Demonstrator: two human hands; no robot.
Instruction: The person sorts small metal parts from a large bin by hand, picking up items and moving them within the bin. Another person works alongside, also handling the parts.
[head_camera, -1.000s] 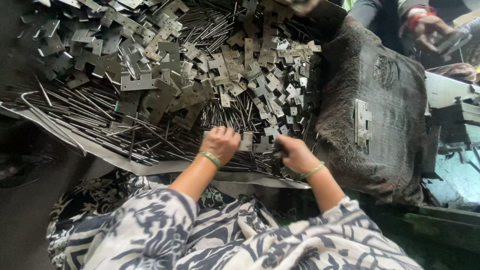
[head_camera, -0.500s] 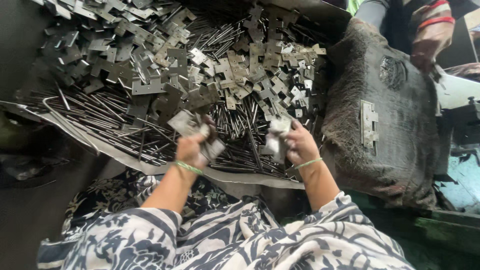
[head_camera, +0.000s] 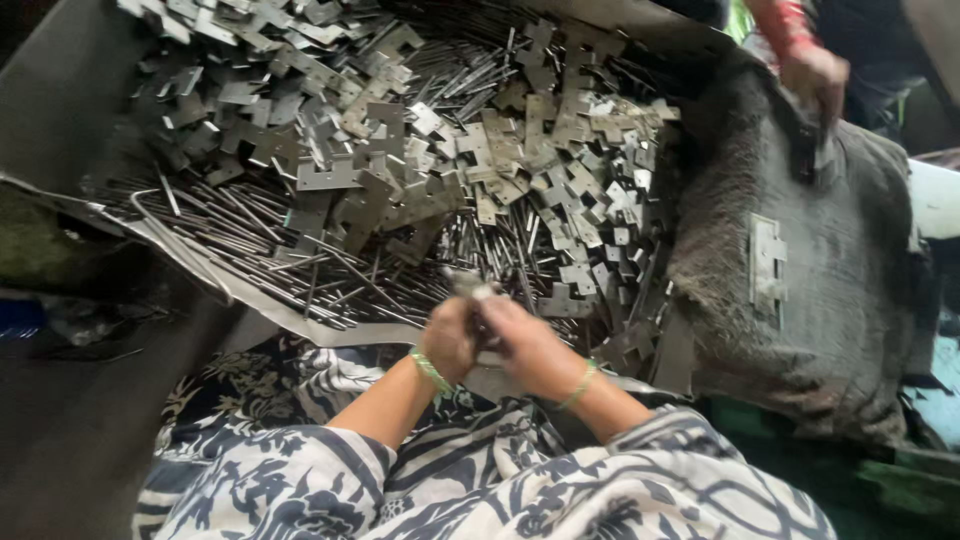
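Heaped across the upper frame, flat metal brackets (head_camera: 400, 150) and thin rods (head_camera: 330, 270) are seen. At lower centre, a small metal piece (head_camera: 470, 287) is clamped between left hand (head_camera: 450, 338) and right hand (head_camera: 525, 345), protruding above closed fingers (head_camera: 500, 318).

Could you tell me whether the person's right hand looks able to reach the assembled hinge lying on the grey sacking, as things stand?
Probably yes, once freed: the hinge lies bare on the sacking, but the right hand is joined with the left hand on small metal pieces.

Grey metal tray (head_camera: 60, 120) heaped with hinge plates (head_camera: 400, 150); thin rods (head_camera: 260, 250) beneath.
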